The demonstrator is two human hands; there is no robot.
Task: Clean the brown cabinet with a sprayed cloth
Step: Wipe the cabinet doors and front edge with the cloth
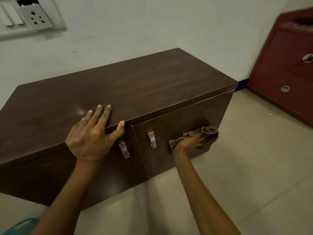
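The low brown cabinet [135, 82] stands on the tiled floor against the wall, with two front doors and two metal handles. My left hand [91, 136] lies flat over the front edge of its top, fingers spread on the top and the thumb hooked on the edge. My right hand [191, 143] presses a checked brown cloth [209, 133] against the lower right part of the right door. The cloth bunches out past my fingers toward the door's right edge.
A reddish chest of drawers [284, 73] with round metal pulls stands at the right by the wall. A switch and socket panel [28, 16] is on the wall at upper left. Something teal [20, 226] shows at the bottom left corner.
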